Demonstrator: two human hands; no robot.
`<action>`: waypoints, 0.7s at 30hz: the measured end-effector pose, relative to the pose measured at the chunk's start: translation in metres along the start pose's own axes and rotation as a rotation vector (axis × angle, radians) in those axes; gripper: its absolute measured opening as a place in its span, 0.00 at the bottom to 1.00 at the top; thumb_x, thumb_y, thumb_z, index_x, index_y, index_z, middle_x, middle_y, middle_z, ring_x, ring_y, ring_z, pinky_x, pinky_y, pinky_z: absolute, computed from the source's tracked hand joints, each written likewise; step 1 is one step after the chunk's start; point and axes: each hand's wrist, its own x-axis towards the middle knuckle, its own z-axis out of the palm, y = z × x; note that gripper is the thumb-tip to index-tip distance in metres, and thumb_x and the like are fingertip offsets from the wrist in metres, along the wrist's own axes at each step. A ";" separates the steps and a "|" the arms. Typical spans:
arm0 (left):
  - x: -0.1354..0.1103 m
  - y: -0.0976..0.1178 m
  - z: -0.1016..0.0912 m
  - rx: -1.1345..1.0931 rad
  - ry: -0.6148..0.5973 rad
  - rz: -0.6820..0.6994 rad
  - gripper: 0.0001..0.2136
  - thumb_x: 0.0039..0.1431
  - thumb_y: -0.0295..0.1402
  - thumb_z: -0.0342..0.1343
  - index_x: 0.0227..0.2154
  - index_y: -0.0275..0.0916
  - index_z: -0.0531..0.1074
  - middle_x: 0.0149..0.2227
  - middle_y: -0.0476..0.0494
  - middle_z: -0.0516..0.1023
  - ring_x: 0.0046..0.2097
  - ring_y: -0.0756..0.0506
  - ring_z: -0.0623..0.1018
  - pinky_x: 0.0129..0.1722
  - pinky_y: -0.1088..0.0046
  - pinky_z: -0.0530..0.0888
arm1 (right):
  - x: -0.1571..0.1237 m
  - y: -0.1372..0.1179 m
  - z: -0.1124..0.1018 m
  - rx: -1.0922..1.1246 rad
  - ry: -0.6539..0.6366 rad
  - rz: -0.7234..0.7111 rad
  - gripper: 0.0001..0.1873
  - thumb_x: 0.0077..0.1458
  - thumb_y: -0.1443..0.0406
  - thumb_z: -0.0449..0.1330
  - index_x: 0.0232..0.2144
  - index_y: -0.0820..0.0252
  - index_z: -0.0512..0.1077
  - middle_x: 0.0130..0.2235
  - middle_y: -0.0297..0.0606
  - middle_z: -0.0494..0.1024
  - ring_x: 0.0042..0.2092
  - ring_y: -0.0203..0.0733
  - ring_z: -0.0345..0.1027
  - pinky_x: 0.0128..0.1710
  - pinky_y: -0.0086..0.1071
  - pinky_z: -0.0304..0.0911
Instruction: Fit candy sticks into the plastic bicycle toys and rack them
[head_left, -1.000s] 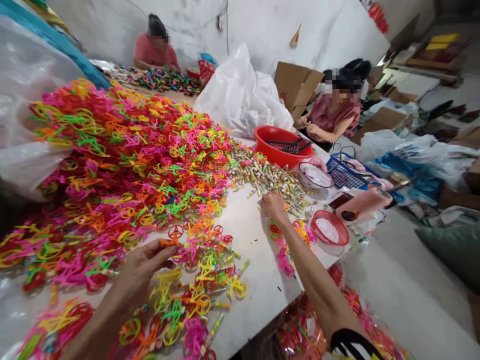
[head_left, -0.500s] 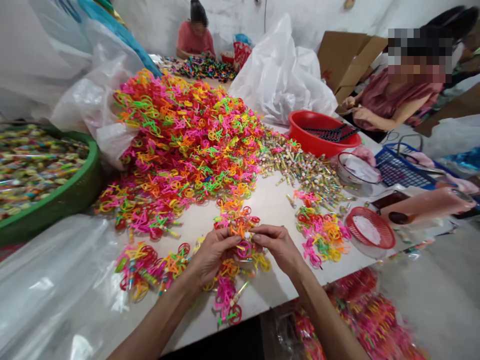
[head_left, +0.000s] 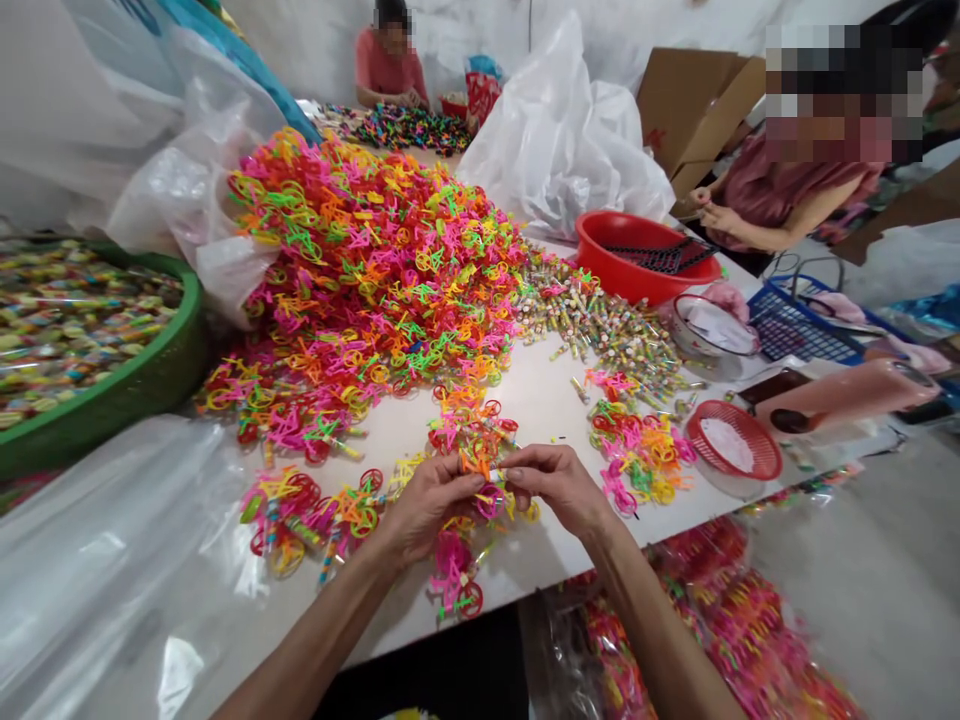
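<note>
My left hand (head_left: 429, 508) pinches an orange plastic toy piece (head_left: 474, 464), which looks like a tiny bicycle. Facing it, my right hand (head_left: 556, 490) grips a small tube with a white end (head_left: 496, 475) between thumb and fingers. Tube and orange piece meet end to end; fingertips hide the exact joint. Below and around my hands lie loose toy pieces (head_left: 452, 560) in pink, red, green and yellow, some with tubes on them. Beyond rises a big heap of the same pieces (head_left: 390, 260), with a spread of small tubes (head_left: 600, 325) at its right.
A green tub of filled tubes (head_left: 169, 345) stands at left beside clear plastic sheeting (head_left: 112, 560). Along the right are a red basin (head_left: 637, 290), a red basket (head_left: 769, 455), a blue basket (head_left: 795, 325) and a pink bottle (head_left: 847, 395). Two people sit across the table.
The white-ended tube has come up against the orange piece, and my right fingers have closed further around it. The view has shifted slightly.
</note>
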 end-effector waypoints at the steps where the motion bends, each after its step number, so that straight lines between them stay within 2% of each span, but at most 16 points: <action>1: -0.001 -0.001 0.000 -0.001 -0.008 -0.006 0.11 0.44 0.34 0.63 0.29 0.32 0.75 0.26 0.44 0.76 0.24 0.52 0.72 0.24 0.76 0.71 | -0.001 0.001 0.001 -0.002 0.002 -0.014 0.11 0.38 0.62 0.67 0.27 0.61 0.77 0.18 0.32 0.73 0.19 0.31 0.64 0.22 0.26 0.60; 6: -0.006 0.000 0.000 -0.018 -0.061 -0.024 0.10 0.45 0.33 0.62 0.30 0.32 0.75 0.25 0.45 0.75 0.23 0.52 0.71 0.23 0.77 0.71 | -0.006 0.007 0.003 0.021 0.008 -0.077 0.10 0.39 0.64 0.67 0.28 0.60 0.78 0.20 0.34 0.76 0.21 0.34 0.68 0.25 0.28 0.65; 10: -0.010 0.002 -0.002 0.029 -0.094 -0.038 0.10 0.46 0.34 0.61 0.31 0.32 0.74 0.25 0.44 0.74 0.25 0.52 0.72 0.25 0.77 0.70 | -0.010 0.005 0.008 0.028 -0.013 -0.102 0.09 0.38 0.64 0.68 0.27 0.59 0.78 0.22 0.34 0.76 0.21 0.34 0.69 0.24 0.29 0.66; 16: -0.012 0.003 -0.007 0.202 0.031 0.053 0.12 0.45 0.38 0.61 0.27 0.32 0.74 0.23 0.47 0.73 0.23 0.53 0.69 0.23 0.79 0.66 | -0.013 -0.001 0.019 -0.115 0.068 -0.160 0.08 0.39 0.63 0.67 0.26 0.59 0.78 0.25 0.34 0.76 0.25 0.35 0.70 0.26 0.29 0.68; 21: -0.013 0.001 -0.008 0.075 -0.041 -0.040 0.12 0.44 0.36 0.62 0.29 0.32 0.74 0.25 0.45 0.74 0.25 0.53 0.71 0.25 0.79 0.67 | -0.010 0.004 0.018 -0.039 0.003 -0.095 0.09 0.39 0.63 0.67 0.27 0.60 0.77 0.22 0.33 0.74 0.22 0.34 0.68 0.24 0.28 0.66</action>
